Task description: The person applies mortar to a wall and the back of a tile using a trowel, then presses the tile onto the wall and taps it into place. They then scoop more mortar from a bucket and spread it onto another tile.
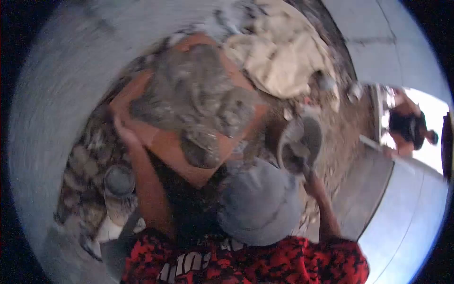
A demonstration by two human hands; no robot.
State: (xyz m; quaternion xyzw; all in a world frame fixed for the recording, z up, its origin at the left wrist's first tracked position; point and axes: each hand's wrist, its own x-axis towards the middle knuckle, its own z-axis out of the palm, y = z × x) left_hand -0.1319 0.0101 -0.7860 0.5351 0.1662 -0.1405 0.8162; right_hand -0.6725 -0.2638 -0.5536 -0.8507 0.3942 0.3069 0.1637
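A square orange board (172,154) is heaped with wet grey mortar (189,85), some sagging over its near edge. My left hand (126,135) grips the board at its left corner, fingers partly hidden by the edge. Over on the right, my right hand (313,185) is closed at the near rim of a bucket (318,135). It holds what looks like a trowel (299,150), whose grey blade reaches into the bucket; blur hides its details. Between my arms is a grey, rounded thing like a cloth hat (260,203).
A crumpled cream sack (283,57) lies beyond the board. Rubble (85,165) and a grey-topped container (119,182) are at left. Pale walls (52,118) curve around the work. Another person (407,123) is in a bright opening at far right.
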